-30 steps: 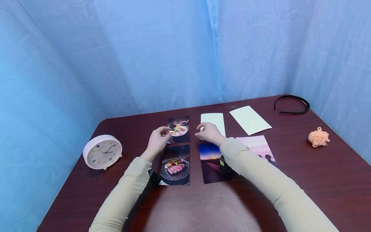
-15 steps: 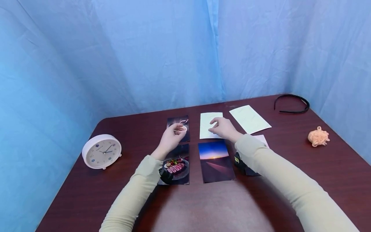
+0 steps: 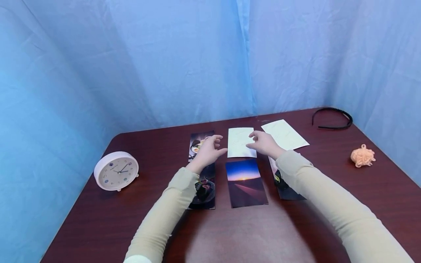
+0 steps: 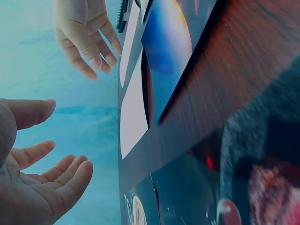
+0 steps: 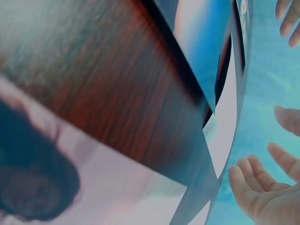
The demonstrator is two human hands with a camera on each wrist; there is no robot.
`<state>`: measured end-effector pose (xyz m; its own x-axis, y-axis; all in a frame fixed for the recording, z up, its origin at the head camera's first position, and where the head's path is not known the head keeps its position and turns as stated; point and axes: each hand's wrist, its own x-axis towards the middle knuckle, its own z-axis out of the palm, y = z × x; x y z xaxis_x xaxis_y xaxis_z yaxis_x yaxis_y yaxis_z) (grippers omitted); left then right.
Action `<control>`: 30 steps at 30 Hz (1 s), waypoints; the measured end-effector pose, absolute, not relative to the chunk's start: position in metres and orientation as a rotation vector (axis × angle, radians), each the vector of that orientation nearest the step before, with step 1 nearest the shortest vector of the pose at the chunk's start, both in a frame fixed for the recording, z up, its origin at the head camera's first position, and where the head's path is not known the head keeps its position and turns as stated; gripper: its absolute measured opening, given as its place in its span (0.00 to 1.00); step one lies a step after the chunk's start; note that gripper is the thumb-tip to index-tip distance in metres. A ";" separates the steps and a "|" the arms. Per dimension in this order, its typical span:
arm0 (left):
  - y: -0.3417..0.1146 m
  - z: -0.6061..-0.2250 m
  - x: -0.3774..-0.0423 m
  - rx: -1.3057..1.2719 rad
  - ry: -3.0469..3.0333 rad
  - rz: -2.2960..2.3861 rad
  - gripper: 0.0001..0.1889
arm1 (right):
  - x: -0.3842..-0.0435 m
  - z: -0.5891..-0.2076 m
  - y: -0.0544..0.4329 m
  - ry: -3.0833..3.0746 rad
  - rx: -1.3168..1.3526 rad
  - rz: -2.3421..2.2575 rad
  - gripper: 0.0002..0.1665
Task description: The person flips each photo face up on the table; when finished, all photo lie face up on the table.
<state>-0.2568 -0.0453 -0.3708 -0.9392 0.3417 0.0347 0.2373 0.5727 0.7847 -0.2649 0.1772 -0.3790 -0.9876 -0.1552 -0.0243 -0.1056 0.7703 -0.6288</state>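
Observation:
My left hand [image 3: 208, 151] hovers with spread, empty fingers over the ramen-bowl photo [image 3: 194, 146], partly hiding it. Below it lies the steak photo [image 3: 208, 201], half covered by the left wrist. My right hand [image 3: 265, 144], also empty, hovers by the right edge of a white blank-faced card [image 3: 238, 148]. Nearer the front, the sunset photo [image 3: 246, 184] lies in full view. A pink photo with dark silhouettes [image 3: 291, 194] is partly under the right forearm. A second white card [image 3: 285, 135] lies slanted beyond the right hand. Both wrist views show the palms facing, fingers apart.
A round white clock [image 3: 116, 171] stands on the left of the brown table [image 3: 223, 237]. At the right are a black headband [image 3: 338, 127] and a peach-coloured yarn-like ball [image 3: 362, 156]. Blue curtains [image 3: 184, 65] hang behind and beside the table.
My left hand has moved right, from beside the ramen photo to over it. My right hand has moved right across the nearer white card, uncovering the sunset photo. The cards appear unmoved.

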 end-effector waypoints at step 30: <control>-0.004 -0.386 -0.281 0.716 2.719 0.618 0.34 | -0.267 -0.390 0.183 2.793 -0.298 -0.767 0.37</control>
<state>-0.2807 -0.0044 -0.3862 -0.8440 0.5175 -0.1408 0.4059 0.7880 0.4630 -0.2673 0.1832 -0.3901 -0.9531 -0.2536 -0.1655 -0.1336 0.8426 -0.5217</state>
